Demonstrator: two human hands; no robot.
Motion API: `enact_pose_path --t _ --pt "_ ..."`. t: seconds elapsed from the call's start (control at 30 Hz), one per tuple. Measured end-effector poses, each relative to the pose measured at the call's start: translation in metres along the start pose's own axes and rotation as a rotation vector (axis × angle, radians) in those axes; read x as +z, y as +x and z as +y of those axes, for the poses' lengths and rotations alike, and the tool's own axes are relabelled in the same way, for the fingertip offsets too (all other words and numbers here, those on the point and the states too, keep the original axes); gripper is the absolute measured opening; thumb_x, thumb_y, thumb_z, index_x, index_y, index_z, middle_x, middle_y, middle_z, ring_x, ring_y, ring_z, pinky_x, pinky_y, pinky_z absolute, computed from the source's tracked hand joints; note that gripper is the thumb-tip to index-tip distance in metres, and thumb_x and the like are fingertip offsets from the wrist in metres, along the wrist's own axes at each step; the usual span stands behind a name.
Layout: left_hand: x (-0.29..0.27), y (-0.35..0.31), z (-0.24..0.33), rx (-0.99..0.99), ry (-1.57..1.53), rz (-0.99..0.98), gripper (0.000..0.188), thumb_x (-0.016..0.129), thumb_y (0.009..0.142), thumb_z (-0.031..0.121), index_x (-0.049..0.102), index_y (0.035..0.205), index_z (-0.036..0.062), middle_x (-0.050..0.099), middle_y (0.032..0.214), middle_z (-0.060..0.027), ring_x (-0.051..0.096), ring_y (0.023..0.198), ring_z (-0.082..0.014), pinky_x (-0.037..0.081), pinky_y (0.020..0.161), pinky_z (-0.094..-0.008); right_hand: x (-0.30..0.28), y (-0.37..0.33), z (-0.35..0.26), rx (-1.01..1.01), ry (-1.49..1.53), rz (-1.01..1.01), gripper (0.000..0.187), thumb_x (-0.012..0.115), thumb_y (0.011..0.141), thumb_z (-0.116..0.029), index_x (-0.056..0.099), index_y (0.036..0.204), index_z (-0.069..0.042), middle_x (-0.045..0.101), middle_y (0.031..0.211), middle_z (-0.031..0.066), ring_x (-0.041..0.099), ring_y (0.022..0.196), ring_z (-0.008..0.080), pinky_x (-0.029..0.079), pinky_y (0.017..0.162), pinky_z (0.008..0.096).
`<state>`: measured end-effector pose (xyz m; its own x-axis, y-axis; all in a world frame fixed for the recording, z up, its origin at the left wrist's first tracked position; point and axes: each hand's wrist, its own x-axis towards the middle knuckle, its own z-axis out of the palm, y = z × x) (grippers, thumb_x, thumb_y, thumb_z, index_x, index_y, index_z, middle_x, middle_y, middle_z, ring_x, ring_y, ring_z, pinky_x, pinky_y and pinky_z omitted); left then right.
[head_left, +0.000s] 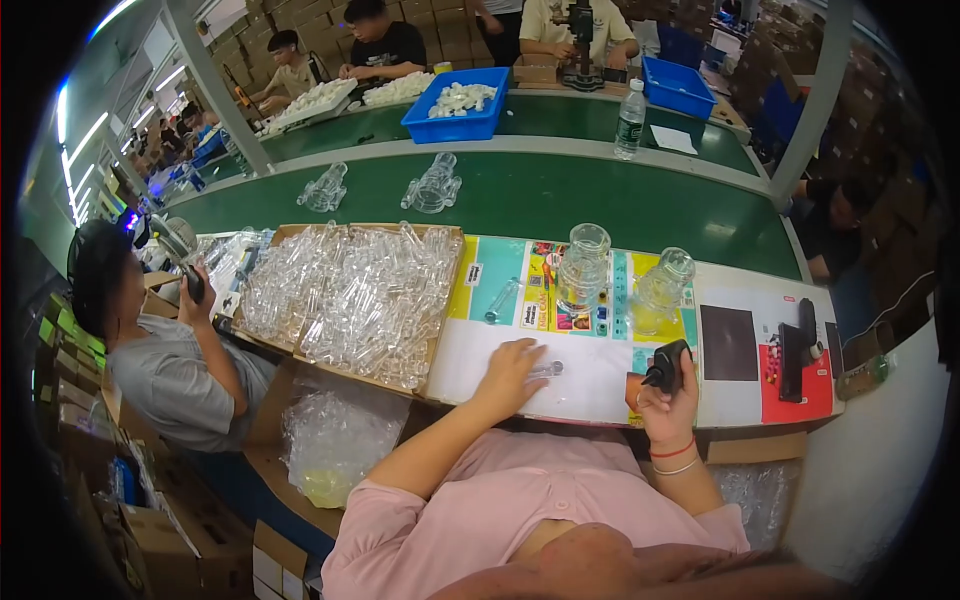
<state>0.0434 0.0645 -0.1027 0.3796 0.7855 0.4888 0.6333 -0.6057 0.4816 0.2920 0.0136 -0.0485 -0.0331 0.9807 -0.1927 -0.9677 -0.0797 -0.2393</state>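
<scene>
My left hand (508,378) rests on white paper at the table's front, its fingers and thumb around one end of a small clear tube (552,369). My right hand (668,402) is raised at the front edge, wrapped round a black hand-held tool (668,366) whose exact kind I cannot make out. Beyond my hands stand two clear bottle-shaped vessels, one upright (585,268) and another (664,290) to its right. Another small clear tube (503,300) lies on the printed sheet. At left, a cardboard tray (440,345) is heaped with clear tubes (350,295).
A green conveyor belt (520,200) runs behind the table, carrying two clear vessels (433,184). A water bottle (630,122) and blue bins (455,128) stand farther back. A black phone-like object (791,365) lies at right. A co-worker (190,350) sits close at left.
</scene>
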Motion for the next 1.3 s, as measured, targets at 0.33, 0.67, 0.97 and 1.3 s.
enact_pose_path --t 0.33,0.67,0.97,1.3 --pt "-0.042 -0.011 0.01 -0.443 -0.394 0.073 0.033 0.066 0.07 -0.003 0.06 0.102 0.0015 0.058 0.089 -0.0073 0.057 0.073 -0.0122 0.048 0.062 -0.0231 0.038 0.005 0.007 -0.076 -0.217 0.008 0.023 0.05 0.088 -0.03 0.054 0.082 -0.008 0.055 0.064 0.002 0.044 0.041 0.0053 0.028 0.03 0.0155" --pt "-0.079 0.014 0.082 -0.273 -1.125 0.194 0.035 0.06 0.074 -0.011 0.052 0.107 -0.0043 0.055 0.105 -0.0136 0.058 0.093 -0.0176 0.05 0.08 -0.0258 0.096 0.008 0.031 -0.412 -0.367 0.013 0.028 0.048 0.089 -0.032 0.052 0.09 -0.004 0.057 0.07 0.0061 0.049 0.043 0.0161 0.037 0.033 0.0235" --pt "-0.077 0.005 0.081 -0.066 -0.997 0.336 0.033 0.065 0.069 -0.012 0.051 0.098 -0.0037 0.056 0.106 -0.0202 0.057 0.098 -0.0228 0.05 0.081 -0.0299 0.105 -0.022 0.039 -0.698 -0.95 -0.404 0.046 0.059 0.079 -0.037 0.045 0.097 0.003 0.047 0.082 0.0093 0.052 0.068 0.0148 0.045 0.055 0.0241" --pt "-0.078 0.002 0.078 -0.049 -0.935 0.318 0.04 0.065 0.066 -0.015 0.048 0.098 0.0011 0.054 0.107 -0.0223 0.055 0.1 -0.0251 0.047 0.085 -0.0323 0.09 -0.028 0.03 -0.912 -1.307 -0.519 0.036 0.056 0.083 -0.029 0.051 0.099 0.003 0.057 0.087 0.0123 0.055 0.073 0.0205 0.044 0.067 0.0301"
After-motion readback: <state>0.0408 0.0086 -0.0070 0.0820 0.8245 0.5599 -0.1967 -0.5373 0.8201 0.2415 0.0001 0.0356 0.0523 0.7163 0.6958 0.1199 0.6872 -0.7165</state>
